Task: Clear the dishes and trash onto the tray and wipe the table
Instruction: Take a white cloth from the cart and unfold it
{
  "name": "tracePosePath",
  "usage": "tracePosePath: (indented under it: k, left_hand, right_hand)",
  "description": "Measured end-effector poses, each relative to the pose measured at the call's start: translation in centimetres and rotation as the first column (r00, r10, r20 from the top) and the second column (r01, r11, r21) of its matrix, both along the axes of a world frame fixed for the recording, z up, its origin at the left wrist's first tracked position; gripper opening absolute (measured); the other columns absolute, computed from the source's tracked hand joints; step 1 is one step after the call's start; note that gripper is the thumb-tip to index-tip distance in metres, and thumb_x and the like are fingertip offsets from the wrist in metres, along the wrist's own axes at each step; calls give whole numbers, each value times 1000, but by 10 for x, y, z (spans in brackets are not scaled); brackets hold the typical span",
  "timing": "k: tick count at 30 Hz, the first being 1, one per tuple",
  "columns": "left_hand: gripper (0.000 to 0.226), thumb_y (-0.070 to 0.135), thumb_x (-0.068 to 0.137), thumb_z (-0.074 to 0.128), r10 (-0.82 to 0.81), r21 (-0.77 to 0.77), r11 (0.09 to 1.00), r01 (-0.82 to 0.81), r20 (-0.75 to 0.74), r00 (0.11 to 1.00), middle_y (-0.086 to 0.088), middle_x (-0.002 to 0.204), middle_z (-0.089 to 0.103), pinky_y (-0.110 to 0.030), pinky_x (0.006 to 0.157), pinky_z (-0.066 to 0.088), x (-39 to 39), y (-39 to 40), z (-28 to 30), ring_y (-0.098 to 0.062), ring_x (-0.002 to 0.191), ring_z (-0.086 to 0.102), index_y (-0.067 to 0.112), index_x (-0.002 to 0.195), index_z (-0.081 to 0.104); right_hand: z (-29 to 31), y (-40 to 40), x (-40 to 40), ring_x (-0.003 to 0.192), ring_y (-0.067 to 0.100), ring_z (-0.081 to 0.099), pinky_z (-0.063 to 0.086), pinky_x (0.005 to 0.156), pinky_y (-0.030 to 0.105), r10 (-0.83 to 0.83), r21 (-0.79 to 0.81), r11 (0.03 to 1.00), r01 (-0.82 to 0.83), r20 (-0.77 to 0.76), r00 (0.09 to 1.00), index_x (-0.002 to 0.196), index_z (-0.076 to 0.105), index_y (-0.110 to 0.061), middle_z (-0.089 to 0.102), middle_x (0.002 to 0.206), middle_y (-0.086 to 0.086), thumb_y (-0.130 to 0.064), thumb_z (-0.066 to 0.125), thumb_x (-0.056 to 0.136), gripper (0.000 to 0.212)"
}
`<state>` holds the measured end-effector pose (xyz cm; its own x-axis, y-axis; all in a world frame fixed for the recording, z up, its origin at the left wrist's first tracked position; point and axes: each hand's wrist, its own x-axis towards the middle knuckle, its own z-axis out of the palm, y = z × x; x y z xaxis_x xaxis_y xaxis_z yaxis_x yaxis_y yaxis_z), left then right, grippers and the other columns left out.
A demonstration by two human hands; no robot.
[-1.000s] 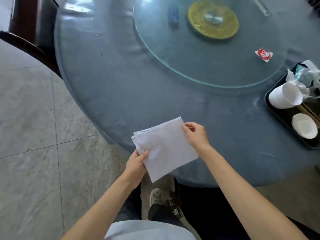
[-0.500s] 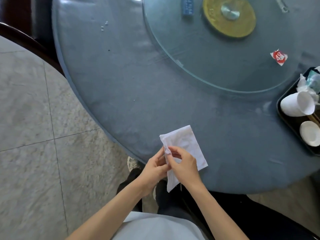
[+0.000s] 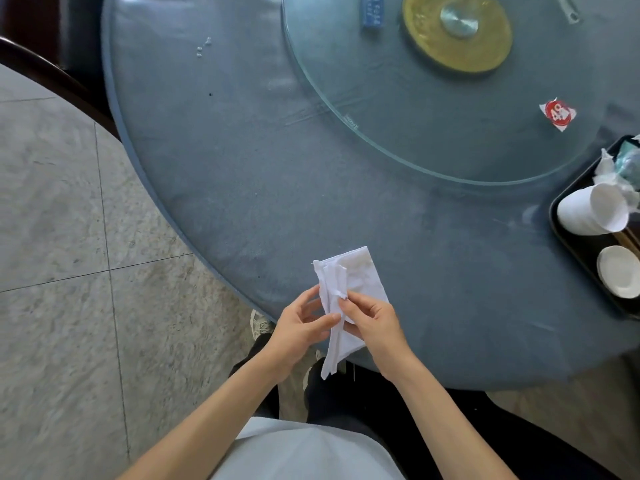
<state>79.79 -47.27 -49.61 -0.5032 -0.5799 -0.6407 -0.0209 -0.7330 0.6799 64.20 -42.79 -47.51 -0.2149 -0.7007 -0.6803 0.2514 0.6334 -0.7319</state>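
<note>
Table: blue round table (image 3: 242,188) beyond my fingers; grey tiled floor (image 3: 62,237) left
Turntable: glass turntable (image 3: 398,109) further off; red wrapper (image 3: 557,114) on it
Tray: black tray (image 3: 568,244) far right, holding white cup (image 3: 588,213), saucer (image 3: 620,276), crumpled trash (image 3: 620,168)
Fingers: left hand (image 3: 299,336) and right hand (image 3: 375,320) pinch the folded white cloth (image 3: 349,289) at the table's near edge

A round table (image 3: 263,188) with a blue-grey covering fills the far and right part of the view. A clear glass turntable (image 3: 398,140) sits on it, over a gold hub (image 3: 457,32). Pale speckled floor tiles (image 3: 69,306) lie at the left. At the far left stands what may be a dark wooden chair (image 3: 45,71).
</note>
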Motion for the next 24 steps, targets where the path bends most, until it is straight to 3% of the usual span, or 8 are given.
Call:
tracePosePath:
  k: [3, 6, 10, 13, 17, 20, 24]
  left_hand:
    - [49, 16, 91, 75, 27, -36, 999, -27, 21, 999, 5, 124, 73, -39, 93, 59, -4, 5, 4, -18, 114, 70, 27, 136, 59]
    - [44, 12, 92, 73, 49, -52, 997, -48, 21, 999, 2, 120, 75, -34, 87, 61, -6, 9, 7, -21, 111, 72, 24, 133, 62]
    - [49, 9, 91, 74, 18, -111, 994, -17, 6, 1000, 0, 122, 74, -36, 92, 59, -11, 16, 12, -22, 112, 71, 23, 136, 62]
    - [51, 13, 88, 78, 28, -164, 986, -21, 42, 999, -1, 121, 75, -42, 99, 56, -17, 18, 13, -22, 112, 71, 22, 135, 62]
    - [42, 19, 88, 80, 74, -199, 979, -53, 97, 993, -4, 115, 76, -52, 102, 53, -21, 18, 10, -23, 109, 72, 20, 128, 67]
    - [37, 22, 94, 72, 37, -239, 971, -11, 101, 994, -3, 118, 75, -48, 104, 52, -22, 19, 9, -22, 113, 71, 21, 130, 66]
    - [35, 26, 99, 65, -8, -231, 972, 31, 101, 995, -1, 119, 75, -42, 104, 52, -22, 21, 10, -18, 116, 69, 21, 134, 65]
  right_hand:
    - [-1, 3, -6, 114, 24, 73, 59, 97, 37, 93, -57, 994, -89, 77, 993, 130, 72, -13, 77, 121, 7, -17, 65, 102, 29]
    - [3, -1, -9, 111, 23, 74, 62, 92, 41, 91, 0, 996, -92, 96, 991, 125, 74, -15, 78, 116, 5, -27, 66, 101, 27]
    - [4, -14, -10, 100, 21, 76, 66, 78, 43, 93, 70, 994, -88, -69, 993, 108, 76, -17, 80, 103, 5, -42, 70, 97, 28]
    - [-2, -19, -10, 98, 25, 76, 66, 75, 44, 72, 60, 996, -62, -176, 982, 101, 79, -20, 79, 99, 6, -35, 64, 102, 22]
    - [-6, -20, -12, 98, 31, 75, 66, 75, 46, 118, 63, 992, -107, -229, 966, 93, 78, -17, 78, 96, 9, -33, 59, 103, 27]
    - [-7, -19, -12, 90, 21, 76, 66, 74, 43, 142, 59, 990, -131, -251, 958, 89, 79, -21, 79, 91, 0, -47, 70, 94, 27]
    - [-9, -22, -12, 81, 16, 75, 66, 71, 43, 220, 76, 975, -208, -440, 871, 80, 74, -22, 76, 81, -5, -51, 70, 89, 31]
